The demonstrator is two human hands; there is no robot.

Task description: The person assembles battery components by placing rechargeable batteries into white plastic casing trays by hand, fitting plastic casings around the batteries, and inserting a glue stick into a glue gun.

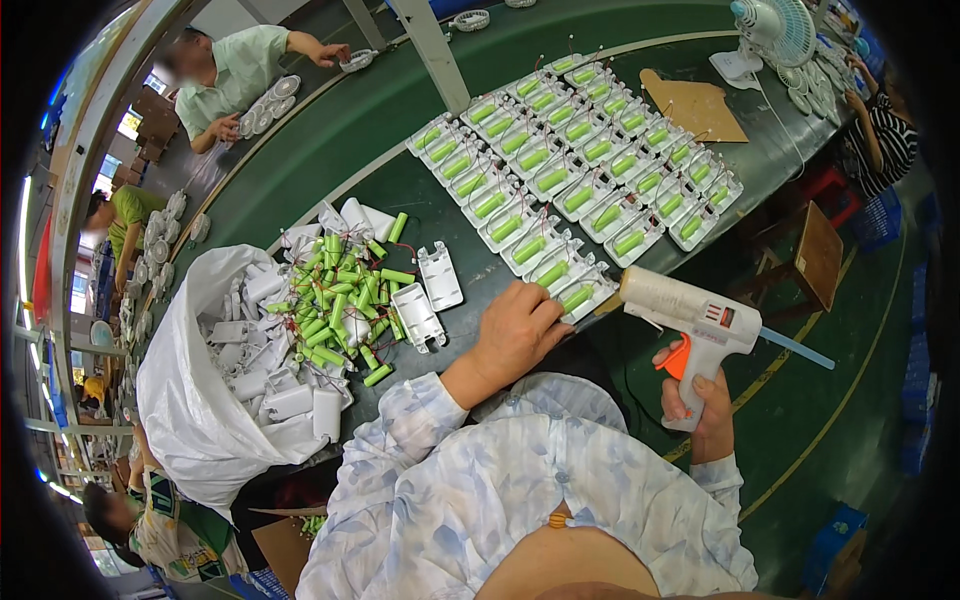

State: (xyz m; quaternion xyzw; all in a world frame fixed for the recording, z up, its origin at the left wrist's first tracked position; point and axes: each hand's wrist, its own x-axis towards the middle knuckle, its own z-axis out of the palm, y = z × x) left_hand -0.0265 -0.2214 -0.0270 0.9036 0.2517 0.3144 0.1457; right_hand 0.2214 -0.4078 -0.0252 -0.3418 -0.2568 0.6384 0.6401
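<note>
A person's right hand (700, 400) is closed around the handle of a white glue gun (690, 325), one finger on its orange trigger. The gun's nozzle points at the nearest white battery holder (577, 296), which carries a green cell and sits at the near end of the rows of filled holders (580, 150) on the dark green table (400, 190). The left hand (515, 335) lies loosely curled, fingers resting on that same holder's near edge, gripping nothing. Left of this holder lie two empty holders (428, 295), then a pile of loose green cells (340, 295) and a white bag of parts (215, 390).
</note>
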